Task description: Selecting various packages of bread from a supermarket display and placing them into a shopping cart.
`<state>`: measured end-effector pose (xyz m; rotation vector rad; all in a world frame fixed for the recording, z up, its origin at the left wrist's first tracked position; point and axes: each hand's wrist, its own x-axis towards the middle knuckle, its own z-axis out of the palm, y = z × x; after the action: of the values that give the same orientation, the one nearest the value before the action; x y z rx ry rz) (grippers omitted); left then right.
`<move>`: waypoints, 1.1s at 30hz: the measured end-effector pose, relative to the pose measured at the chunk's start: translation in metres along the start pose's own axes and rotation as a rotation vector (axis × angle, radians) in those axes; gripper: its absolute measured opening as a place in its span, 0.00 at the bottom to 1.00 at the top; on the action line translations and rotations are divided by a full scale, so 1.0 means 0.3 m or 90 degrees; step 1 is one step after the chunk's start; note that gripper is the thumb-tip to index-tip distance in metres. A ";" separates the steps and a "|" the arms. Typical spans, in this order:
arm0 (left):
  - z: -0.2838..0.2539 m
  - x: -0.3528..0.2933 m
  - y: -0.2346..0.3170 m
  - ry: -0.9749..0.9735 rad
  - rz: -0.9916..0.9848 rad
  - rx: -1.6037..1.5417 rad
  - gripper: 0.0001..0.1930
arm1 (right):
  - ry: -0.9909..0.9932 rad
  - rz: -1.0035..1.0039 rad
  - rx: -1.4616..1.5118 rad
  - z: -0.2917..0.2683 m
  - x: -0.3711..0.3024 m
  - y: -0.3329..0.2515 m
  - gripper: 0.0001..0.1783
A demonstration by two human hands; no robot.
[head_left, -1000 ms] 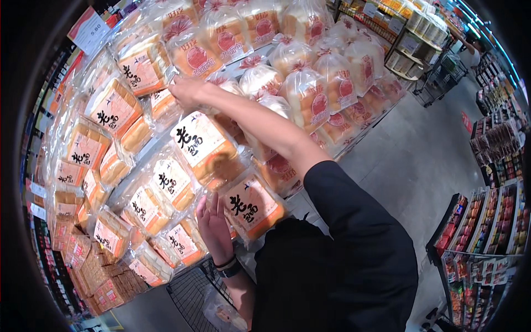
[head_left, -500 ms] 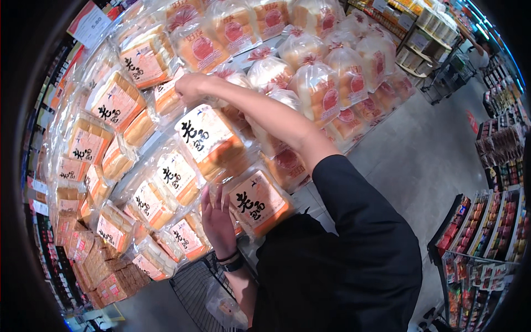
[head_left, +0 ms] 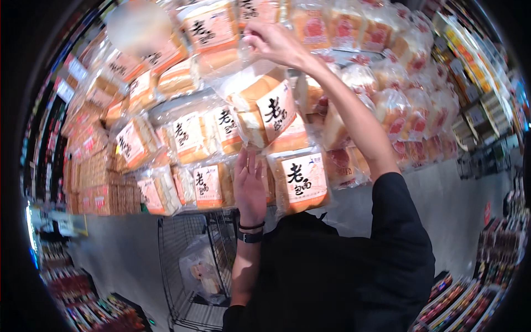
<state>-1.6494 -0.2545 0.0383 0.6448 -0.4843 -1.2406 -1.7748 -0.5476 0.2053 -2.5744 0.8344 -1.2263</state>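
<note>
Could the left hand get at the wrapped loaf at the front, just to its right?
Probably yes. The left hand looks empty, its fingers pointing up, and the wrapped loaf sits close beside it. Nothing seems to block the loaf's front, so a small sideways move might do.

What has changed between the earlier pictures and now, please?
The view has turned. The bagged loaf below the right hand has tilted and now shows its side; that hand appears to pinch the top of its clear bag. The left hand is still open, close beneath; contact is unclear. The front loaf and shopping cart stay as they were.
</note>
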 end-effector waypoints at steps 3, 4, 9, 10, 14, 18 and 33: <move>-0.087 -0.022 0.050 0.039 0.114 -0.061 0.30 | 0.000 -0.143 0.058 0.005 0.045 -0.223 0.10; -0.114 -0.027 0.069 0.030 0.158 -0.105 0.29 | -0.019 -0.135 0.055 0.000 0.046 -0.275 0.09; -0.208 -0.052 0.165 0.070 0.198 -0.204 0.26 | 0.012 -0.245 0.035 -0.037 0.018 -0.617 0.09; -0.250 -0.078 0.187 0.061 0.220 -0.194 0.26 | -0.023 -0.217 0.213 0.013 0.020 -0.632 0.12; -0.361 -0.183 0.288 0.167 0.231 -0.251 0.25 | -0.153 -0.247 0.040 0.133 0.083 -0.862 0.07; -0.574 -0.374 0.350 0.227 0.324 -0.263 0.24 | -0.376 -0.312 0.130 0.397 0.076 -1.101 0.08; -1.540 -1.026 0.403 0.702 0.547 -0.541 0.17 | -0.842 -0.547 0.178 1.415 -0.302 -2.023 0.27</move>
<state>-1.3412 0.1506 -0.2145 0.2333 0.6412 -0.0869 -1.2481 -0.0299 0.0993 -2.6688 -0.6799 0.4457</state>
